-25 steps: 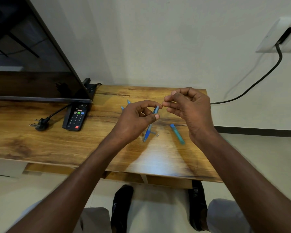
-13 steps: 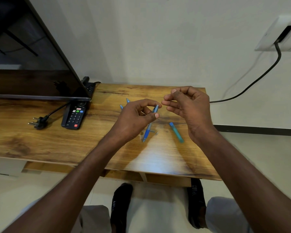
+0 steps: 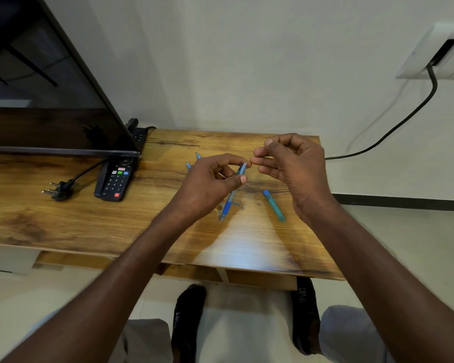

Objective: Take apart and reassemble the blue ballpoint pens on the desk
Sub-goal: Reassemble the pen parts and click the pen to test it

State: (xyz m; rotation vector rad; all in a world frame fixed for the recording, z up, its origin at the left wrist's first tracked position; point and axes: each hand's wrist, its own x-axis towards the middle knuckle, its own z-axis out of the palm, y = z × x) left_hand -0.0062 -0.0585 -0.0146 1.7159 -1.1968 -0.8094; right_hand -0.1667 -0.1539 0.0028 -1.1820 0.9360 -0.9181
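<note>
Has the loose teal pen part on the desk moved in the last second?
No. The teal pen part lies in the same spot right of the held pen, same angle against the desk grain.

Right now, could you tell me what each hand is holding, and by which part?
The left hand pinches the blue pen near its upper end. The right hand has its fingertips pinched together; what they hold is too small to tell.
</note>
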